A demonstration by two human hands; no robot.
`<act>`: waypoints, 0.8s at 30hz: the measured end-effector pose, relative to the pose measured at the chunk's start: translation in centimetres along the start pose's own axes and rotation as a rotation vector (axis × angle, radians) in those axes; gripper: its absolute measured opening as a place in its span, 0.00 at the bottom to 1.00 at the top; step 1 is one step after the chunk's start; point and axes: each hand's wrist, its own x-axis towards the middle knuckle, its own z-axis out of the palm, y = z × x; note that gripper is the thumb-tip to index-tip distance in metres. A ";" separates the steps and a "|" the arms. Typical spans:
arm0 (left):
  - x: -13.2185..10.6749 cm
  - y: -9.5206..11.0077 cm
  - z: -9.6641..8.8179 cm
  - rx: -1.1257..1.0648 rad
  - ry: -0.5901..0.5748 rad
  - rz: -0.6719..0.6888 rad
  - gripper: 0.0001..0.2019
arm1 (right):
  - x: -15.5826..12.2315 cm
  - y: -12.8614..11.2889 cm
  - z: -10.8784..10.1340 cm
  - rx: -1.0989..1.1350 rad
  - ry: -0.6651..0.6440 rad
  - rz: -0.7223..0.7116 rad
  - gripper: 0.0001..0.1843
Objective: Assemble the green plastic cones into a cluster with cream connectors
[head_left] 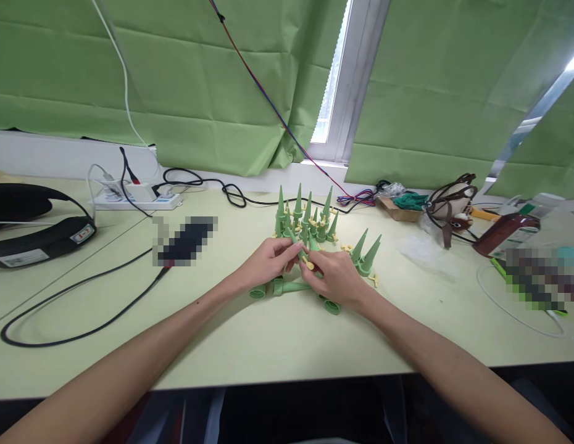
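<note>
At the far left of the bench [287, 351] lies a black curved band [37, 240]. Behind it sits a white power strip [139, 196] with plugs in it. A black cable [83, 311] loops across the surface toward a dark blurred object [185, 240].

Near the middle, the left hand [268, 265] has its fingers [287, 250] pressed together around a green spike [300, 250], held just above the bench with its tip pointing away. The right hand [337, 279] meets it from the other side. Its fingers [320, 262] pinch a small yellow piece [308, 265] right against the spike, so the two parts touch between the hands. The step in hand looks like joining the yellow piece to the spike. The piece is tiny, so this calls for a steady pinch and close alignment of the two parts.

Under the hands several more green spikes [287, 288] lie flat, their round open ends toward the person. Just behind, a cluster of upright spikes [305, 216] stands with loose yellow pieces scattered around it. To the right of the hands, two leaning spikes [366, 256] stand near each other.

Further right are a small cardboard box [400, 211], a brown bag [453, 206] and a dark red bottle [504, 233] lying on its side.
</note>
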 end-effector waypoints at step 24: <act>-0.4 0.6 0.6 -0.006 0.022 -0.005 0.23 | 0.1 -1.0 1.2 -0.054 0.049 -0.051 0.15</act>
